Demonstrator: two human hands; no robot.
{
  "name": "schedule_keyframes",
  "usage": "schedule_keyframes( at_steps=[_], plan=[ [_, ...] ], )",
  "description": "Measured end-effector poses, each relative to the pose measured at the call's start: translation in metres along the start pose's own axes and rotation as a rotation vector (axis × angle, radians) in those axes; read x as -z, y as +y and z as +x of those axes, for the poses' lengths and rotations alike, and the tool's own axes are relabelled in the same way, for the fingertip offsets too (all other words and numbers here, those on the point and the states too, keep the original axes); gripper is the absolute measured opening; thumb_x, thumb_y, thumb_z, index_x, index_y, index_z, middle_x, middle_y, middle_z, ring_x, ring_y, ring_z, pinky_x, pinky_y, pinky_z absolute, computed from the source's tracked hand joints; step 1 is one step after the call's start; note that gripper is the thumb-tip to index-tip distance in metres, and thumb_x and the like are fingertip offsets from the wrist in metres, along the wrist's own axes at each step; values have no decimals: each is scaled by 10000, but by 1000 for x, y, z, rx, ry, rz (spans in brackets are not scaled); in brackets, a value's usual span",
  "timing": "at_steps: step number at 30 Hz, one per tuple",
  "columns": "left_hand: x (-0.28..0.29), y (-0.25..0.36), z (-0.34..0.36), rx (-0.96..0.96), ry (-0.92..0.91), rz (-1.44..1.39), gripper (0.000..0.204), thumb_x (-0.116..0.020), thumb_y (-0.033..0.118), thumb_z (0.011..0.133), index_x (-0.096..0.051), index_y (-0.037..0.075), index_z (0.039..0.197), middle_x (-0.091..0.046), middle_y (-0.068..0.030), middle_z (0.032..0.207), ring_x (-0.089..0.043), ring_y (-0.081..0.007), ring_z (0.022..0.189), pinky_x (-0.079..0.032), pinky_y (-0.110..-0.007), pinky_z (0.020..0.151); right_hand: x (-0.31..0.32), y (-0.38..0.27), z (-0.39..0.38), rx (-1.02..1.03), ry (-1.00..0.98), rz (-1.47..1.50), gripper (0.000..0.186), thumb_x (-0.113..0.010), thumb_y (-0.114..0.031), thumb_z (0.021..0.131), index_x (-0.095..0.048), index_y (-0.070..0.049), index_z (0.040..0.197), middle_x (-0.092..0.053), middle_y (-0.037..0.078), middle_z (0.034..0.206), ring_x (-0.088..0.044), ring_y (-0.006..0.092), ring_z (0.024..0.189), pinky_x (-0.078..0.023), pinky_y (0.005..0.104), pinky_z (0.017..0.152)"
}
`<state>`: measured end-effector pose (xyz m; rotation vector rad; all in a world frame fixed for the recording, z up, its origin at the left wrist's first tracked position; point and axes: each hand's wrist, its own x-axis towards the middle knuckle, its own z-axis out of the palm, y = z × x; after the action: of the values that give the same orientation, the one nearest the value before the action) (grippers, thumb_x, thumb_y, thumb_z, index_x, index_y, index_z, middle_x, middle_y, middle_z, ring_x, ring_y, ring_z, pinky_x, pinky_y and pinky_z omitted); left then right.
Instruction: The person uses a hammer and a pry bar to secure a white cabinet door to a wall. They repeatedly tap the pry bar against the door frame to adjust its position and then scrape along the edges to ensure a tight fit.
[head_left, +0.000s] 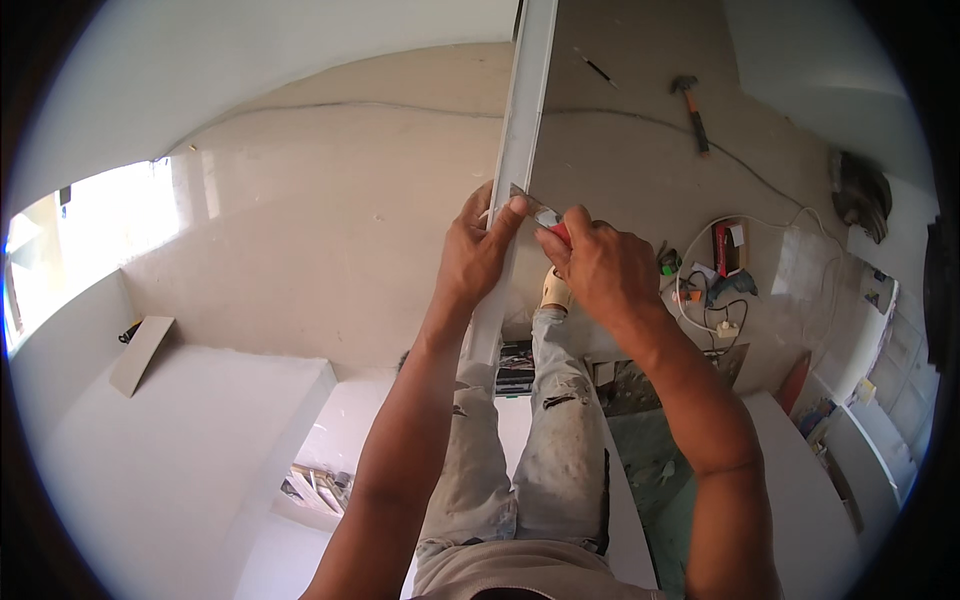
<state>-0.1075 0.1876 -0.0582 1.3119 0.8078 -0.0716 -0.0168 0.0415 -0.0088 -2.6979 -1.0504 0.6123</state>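
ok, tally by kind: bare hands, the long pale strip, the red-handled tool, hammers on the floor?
Hands: 2 (left hand, right hand)
Long pale strip: 1
Red-handled tool: 1
Hammer: 1
Total: 5

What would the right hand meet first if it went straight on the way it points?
The right hand, holding a red-handled tool, would probably meet the long white strip; the left thumb sits close to that line, and depth is hard to judge.

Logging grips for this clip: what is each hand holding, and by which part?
The left hand grips the white strip by its left edge; the right hand holds the tool by its red handle.
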Motion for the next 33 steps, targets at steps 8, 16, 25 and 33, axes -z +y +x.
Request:
schedule_keyframes(
  at_steps=[8,16,25,33],
  plan=[
    [2,-7,-2,-36,53,46,653,-750,474,941,-623,-38,1326,-733,-137,1104,-680,-200,1014,-531,-323,888,-3,12,2,20,56,239,369,-595,-447,1031,-574,-82,976,-688,129,723,-707,319,645,-551,427,569],
    [17,-65,-115,23,63,590,878,-906,374,746,-510,-23,1422,-614,-253,1328,-593,-404,1262,-483,-455,1057,19,8,32,-402,-11,1052,440,-506,-431,1088,-575,-12,971,-476,106,649,-559,202,587,-486,389,602],
    [12,-103,-136,-39,186,455,711,-778,176,791,-516,-39,1416,-607,-265,1334,-608,-427,1239,-492,-463,1050,-7,8,85,-190,166,371,466,-482,-413,1088,-575,8,915,-635,233,762,-625,432,695,-477,499,655],
    [12,-90,-136,9,168,438,754,-779,174,790,-482,-38,1450,-592,-276,1343,-613,-443,1219,-512,-465,1021,1,0,74,-176,143,257,469,-490,-411,1082,-602,1,888,-636,262,756,-622,494,748,-486,522,666]
  ],
)
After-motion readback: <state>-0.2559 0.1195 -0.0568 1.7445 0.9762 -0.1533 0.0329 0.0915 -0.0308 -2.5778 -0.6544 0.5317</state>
